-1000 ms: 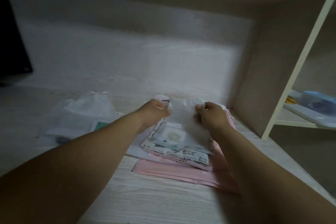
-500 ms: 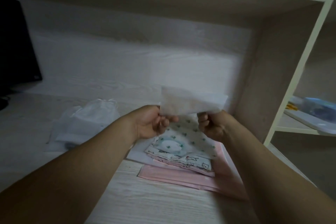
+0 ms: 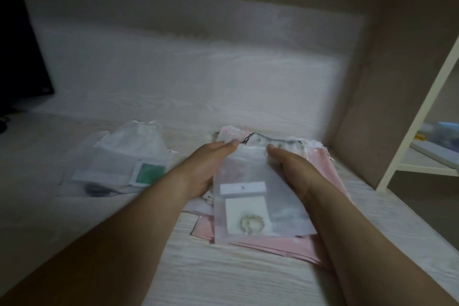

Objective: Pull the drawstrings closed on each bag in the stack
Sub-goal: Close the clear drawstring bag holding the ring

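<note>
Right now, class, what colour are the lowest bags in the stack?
Pink bags; the head view shows them.
</note>
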The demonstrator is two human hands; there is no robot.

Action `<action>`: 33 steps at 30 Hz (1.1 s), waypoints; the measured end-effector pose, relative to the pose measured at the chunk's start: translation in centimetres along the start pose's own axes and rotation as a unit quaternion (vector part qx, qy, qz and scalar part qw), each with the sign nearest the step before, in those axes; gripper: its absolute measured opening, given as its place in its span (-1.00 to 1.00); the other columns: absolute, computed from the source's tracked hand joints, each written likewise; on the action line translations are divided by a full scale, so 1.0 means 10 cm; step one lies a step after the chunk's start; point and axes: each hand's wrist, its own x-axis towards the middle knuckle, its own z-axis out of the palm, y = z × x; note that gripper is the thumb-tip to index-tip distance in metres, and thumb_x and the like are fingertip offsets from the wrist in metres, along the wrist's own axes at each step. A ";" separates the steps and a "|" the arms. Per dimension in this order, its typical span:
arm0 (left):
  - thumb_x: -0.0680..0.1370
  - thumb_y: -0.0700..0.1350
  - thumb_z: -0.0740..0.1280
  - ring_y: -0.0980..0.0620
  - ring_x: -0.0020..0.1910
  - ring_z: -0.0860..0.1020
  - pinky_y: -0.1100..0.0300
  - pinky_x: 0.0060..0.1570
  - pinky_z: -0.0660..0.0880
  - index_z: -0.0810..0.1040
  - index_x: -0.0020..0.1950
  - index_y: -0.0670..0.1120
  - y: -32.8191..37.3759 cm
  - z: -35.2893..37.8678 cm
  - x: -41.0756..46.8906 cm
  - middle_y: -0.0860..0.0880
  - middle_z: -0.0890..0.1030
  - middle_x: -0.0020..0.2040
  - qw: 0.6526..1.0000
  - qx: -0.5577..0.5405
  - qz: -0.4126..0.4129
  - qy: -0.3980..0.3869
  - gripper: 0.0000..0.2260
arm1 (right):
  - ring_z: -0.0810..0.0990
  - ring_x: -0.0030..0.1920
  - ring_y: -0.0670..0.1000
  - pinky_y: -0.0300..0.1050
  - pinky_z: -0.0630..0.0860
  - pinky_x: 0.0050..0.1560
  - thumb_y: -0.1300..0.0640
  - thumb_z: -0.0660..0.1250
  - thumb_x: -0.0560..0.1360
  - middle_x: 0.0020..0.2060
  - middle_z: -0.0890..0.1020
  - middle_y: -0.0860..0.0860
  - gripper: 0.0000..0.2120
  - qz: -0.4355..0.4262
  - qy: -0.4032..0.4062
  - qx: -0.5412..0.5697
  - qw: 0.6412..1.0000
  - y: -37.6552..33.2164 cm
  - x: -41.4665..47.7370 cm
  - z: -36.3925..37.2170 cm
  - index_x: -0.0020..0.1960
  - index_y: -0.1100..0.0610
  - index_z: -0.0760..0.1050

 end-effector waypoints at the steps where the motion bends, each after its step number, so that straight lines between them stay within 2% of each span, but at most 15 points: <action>1: 0.68 0.02 0.29 -0.14 0.15 0.69 -0.08 0.28 0.56 0.67 0.26 -0.12 0.01 0.01 -0.01 -0.18 0.71 0.16 1.000 -0.008 0.004 0.002 -0.71 | 0.75 -0.34 0.01 -0.18 0.64 -0.31 -0.01 0.41 0.61 -0.30 0.76 0.07 -0.75 0.011 0.000 -0.005 1.000 0.06 0.04 0.01 0.00 0.20 0.68; 4: 0.67 -0.02 0.30 -0.16 0.21 0.65 -0.12 0.32 0.50 0.68 0.26 -0.12 0.01 0.07 -0.03 -0.18 0.69 0.21 1.000 0.005 0.018 0.018 -0.73 | 0.78 -0.02 0.15 0.10 0.64 0.21 -0.18 0.48 0.44 -0.03 0.78 0.13 -0.54 0.013 -0.016 0.007 1.000 0.17 0.17 0.01 0.16 0.14 0.70; 6: 0.65 -0.06 0.33 -0.15 0.11 0.67 -0.07 0.25 0.53 0.69 0.23 -0.14 0.01 0.09 -0.02 -0.20 0.69 0.20 1.000 0.007 0.010 0.023 -0.75 | 0.73 0.13 0.21 0.17 0.56 0.35 -0.18 0.46 0.45 0.11 0.75 0.16 -0.52 0.015 -0.023 0.024 0.999 0.21 0.21 0.00 0.24 0.10 0.69; 7: 0.65 -0.06 0.33 -0.14 0.06 0.68 -0.03 0.18 0.55 0.70 0.22 -0.14 0.00 0.09 -0.01 -0.21 0.70 0.18 1.000 0.000 0.002 0.025 -0.75 | 0.73 0.15 0.21 0.14 0.57 0.33 -0.12 0.42 0.51 0.13 0.74 0.18 -0.58 0.015 -0.024 0.042 0.999 0.23 0.23 -0.02 0.25 0.10 0.69; 9: 0.64 -0.03 0.33 -0.11 0.00 0.69 0.07 0.05 0.58 0.71 0.21 -0.13 0.01 0.08 0.02 -0.19 0.71 0.15 0.999 -0.027 -0.018 0.029 -0.73 | 0.74 0.05 0.15 0.03 0.66 0.12 -0.01 0.34 0.61 0.11 0.74 0.17 -0.68 0.020 -0.018 0.088 0.996 0.22 0.24 -0.03 0.26 0.13 0.68; 11: 0.54 -0.04 0.44 -0.11 -0.04 0.69 0.12 -0.08 0.61 0.70 0.22 -0.16 0.04 0.08 0.03 -0.17 0.71 0.11 0.997 -0.071 -0.037 0.022 -0.69 | 0.75 -0.11 0.10 -0.06 0.70 -0.12 0.02 0.31 0.63 0.01 0.76 0.12 -0.71 0.035 -0.010 0.142 0.989 0.20 0.24 -0.05 0.23 0.12 0.68; 13: 0.44 -0.06 0.48 -0.12 -0.03 0.67 0.14 -0.12 0.62 0.68 0.24 -0.18 0.07 0.10 -0.01 -0.17 0.69 0.08 0.994 -0.102 -0.040 0.014 -0.60 | 0.74 -0.17 0.08 -0.06 0.70 -0.19 0.03 0.30 0.63 -0.04 0.74 0.10 -0.72 0.039 -0.009 0.180 0.983 0.19 0.24 -0.06 0.25 0.10 0.66; 16: 0.64 -0.04 0.32 -0.09 0.02 0.67 0.15 -0.03 0.63 0.67 0.28 -0.17 0.06 0.10 -0.03 -0.16 0.71 0.15 0.994 -0.104 -0.026 0.017 -0.69 | 0.74 -0.24 0.06 -0.09 0.69 -0.26 0.04 0.31 0.63 -0.14 0.74 0.07 -0.78 0.042 -0.011 0.198 0.979 0.19 0.25 -0.07 0.18 0.07 0.67; 20: 0.71 0.00 0.22 -0.07 0.01 0.69 0.09 0.07 0.61 0.68 0.25 -0.14 0.02 0.07 0.00 -0.17 0.72 0.14 0.997 -0.066 -0.007 0.027 -0.68 | 0.75 -0.11 0.12 -0.04 0.67 -0.07 -0.01 0.31 0.63 -0.04 0.75 0.13 -0.74 0.039 -0.050 0.178 0.982 0.20 0.21 -0.06 0.15 0.10 0.69; 23: 0.72 -0.01 0.20 -0.06 -0.04 0.70 0.11 -0.02 0.64 0.67 0.25 -0.18 0.00 0.08 -0.02 -0.20 0.72 0.10 0.998 -0.052 0.015 0.030 -0.66 | 0.74 0.06 0.16 0.01 0.62 0.16 -0.08 0.32 0.62 0.09 0.75 0.18 -0.63 0.042 -0.079 0.131 0.987 0.20 0.15 -0.06 0.16 0.18 0.71; 25: 0.72 0.01 0.20 -0.05 -0.05 0.71 0.13 -0.07 0.65 0.67 0.24 -0.17 0.00 0.08 -0.03 -0.20 0.72 0.08 0.998 -0.046 0.025 0.033 -0.66 | 0.70 0.19 0.18 0.10 0.53 0.37 -0.14 0.39 0.55 0.15 0.73 0.18 -0.57 0.026 -0.081 0.088 0.993 0.23 0.16 -0.04 0.21 0.17 0.70; 27: 0.71 0.02 0.22 -0.07 -0.04 0.71 0.11 -0.05 0.66 0.67 0.24 -0.17 0.01 0.09 -0.05 -0.19 0.73 0.10 0.998 -0.046 0.022 0.022 -0.65 | 0.68 0.24 0.21 0.23 0.44 0.46 -0.17 0.45 0.43 0.16 0.73 0.17 -0.54 -0.008 -0.063 0.053 0.997 0.26 0.20 -0.03 0.19 0.11 0.71; 30: 0.70 -0.03 0.26 -0.10 -0.03 0.70 0.15 -0.07 0.65 0.65 0.27 -0.24 0.01 0.10 -0.05 -0.27 0.69 0.17 0.999 -0.044 0.009 0.010 -0.66 | 0.71 0.19 0.20 0.23 0.50 0.41 -0.15 0.40 0.49 0.12 0.74 0.16 -0.60 -0.026 -0.046 0.042 0.998 0.28 0.22 -0.01 0.17 0.08 0.72; 31: 0.69 -0.05 0.27 -0.11 -0.03 0.69 0.16 -0.09 0.65 0.63 0.28 -0.26 0.02 0.10 -0.05 -0.29 0.67 0.19 0.999 -0.044 0.007 0.014 -0.66 | 0.73 0.15 0.17 0.17 0.55 0.34 -0.13 0.36 0.56 0.10 0.75 0.15 -0.64 -0.026 -0.040 0.044 0.998 0.26 0.19 0.00 0.17 0.09 0.72; 33: 0.69 -0.05 0.27 -0.11 -0.06 0.68 0.16 -0.11 0.64 0.63 0.29 -0.26 0.02 0.11 -0.04 -0.30 0.66 0.20 0.998 -0.055 -0.001 0.024 -0.66 | 0.76 0.06 0.09 -0.04 0.65 0.08 -0.05 0.27 0.67 0.05 0.77 0.12 -0.67 -0.018 -0.032 0.051 0.998 0.23 0.16 -0.01 0.17 0.12 0.71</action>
